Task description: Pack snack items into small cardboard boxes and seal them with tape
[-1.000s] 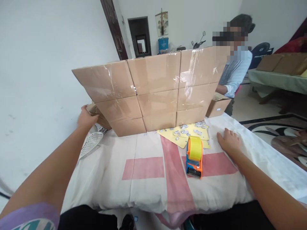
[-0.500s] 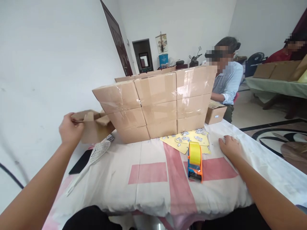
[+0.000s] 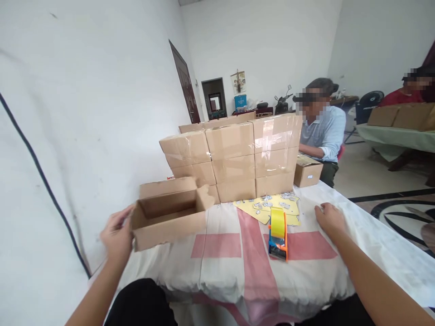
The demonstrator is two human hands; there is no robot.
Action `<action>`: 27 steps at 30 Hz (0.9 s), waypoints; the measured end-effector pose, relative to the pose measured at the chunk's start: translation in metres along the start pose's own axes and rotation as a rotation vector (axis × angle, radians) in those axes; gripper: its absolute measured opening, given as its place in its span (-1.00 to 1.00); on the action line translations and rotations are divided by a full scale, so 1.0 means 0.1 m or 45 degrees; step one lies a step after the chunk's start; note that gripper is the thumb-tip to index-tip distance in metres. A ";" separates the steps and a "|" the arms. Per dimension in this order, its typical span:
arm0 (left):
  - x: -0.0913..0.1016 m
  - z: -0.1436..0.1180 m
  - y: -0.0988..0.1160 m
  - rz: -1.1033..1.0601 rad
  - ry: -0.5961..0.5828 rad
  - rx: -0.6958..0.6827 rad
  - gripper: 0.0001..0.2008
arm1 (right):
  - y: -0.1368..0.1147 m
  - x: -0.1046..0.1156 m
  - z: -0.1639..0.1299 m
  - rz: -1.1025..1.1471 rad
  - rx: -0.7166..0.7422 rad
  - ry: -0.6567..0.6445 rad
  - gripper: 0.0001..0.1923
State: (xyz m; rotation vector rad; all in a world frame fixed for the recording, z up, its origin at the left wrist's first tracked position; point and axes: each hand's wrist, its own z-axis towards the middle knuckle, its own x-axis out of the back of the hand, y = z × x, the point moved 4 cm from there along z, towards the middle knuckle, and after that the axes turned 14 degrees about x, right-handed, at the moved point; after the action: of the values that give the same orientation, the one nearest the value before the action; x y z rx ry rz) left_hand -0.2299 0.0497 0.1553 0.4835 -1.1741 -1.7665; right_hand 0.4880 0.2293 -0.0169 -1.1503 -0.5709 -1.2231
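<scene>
My left hand grips the left end of an open, empty cardboard box and holds it over the table's left edge, its flaps standing up. My right hand rests flat on the white and pink tablecloth, fingers apart, holding nothing. An orange and blue tape dispenser with a yellow roll stands on the cloth between the two hands, closer to the right one.
A wall of sealed, taped cardboard boxes is stacked at the table's back. A yellow sheet with small labels lies before it. A person in a light shirt sits behind, beside a small box. A white wall runs close on the left.
My left hand pulled the open box from behind the stack's left side toward me and turned its opening up. The view lifted. My right hand stayed on the cloth.
</scene>
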 end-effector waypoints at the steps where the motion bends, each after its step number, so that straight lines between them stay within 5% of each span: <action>1: -0.19 -0.04 -0.07 0.002 -0.123 0.018 -0.72 | 0.01 0.00 0.01 0.003 0.004 0.005 -0.42; 6: -1.03 -0.30 -0.42 0.112 -0.802 0.062 -0.71 | 0.05 0.00 0.04 0.007 -0.006 0.014 -0.42; 10: -1.16 -0.21 -0.78 0.363 -1.064 0.124 -0.41 | 0.06 0.01 0.04 -0.008 -0.041 0.001 -0.44; 14: -1.24 0.36 -1.11 0.680 -0.898 0.163 -0.22 | 0.03 0.02 0.03 -0.050 -0.064 -0.032 -0.43; 19: -1.74 1.08 -1.42 0.968 -0.651 0.200 -0.34 | -0.01 0.03 0.04 -0.102 -0.065 -0.062 -0.44; 27: -2.36 1.44 -1.65 0.844 -0.673 0.295 -0.61 | 0.02 -0.06 0.10 -0.271 -0.060 -0.068 -0.42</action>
State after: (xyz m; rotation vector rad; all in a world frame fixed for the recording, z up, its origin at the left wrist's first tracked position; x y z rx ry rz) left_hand -0.2983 0.3430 0.0407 -0.2585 -1.6767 -1.2016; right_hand 0.4906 0.2409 -0.0186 -1.1872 -0.7225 -1.3962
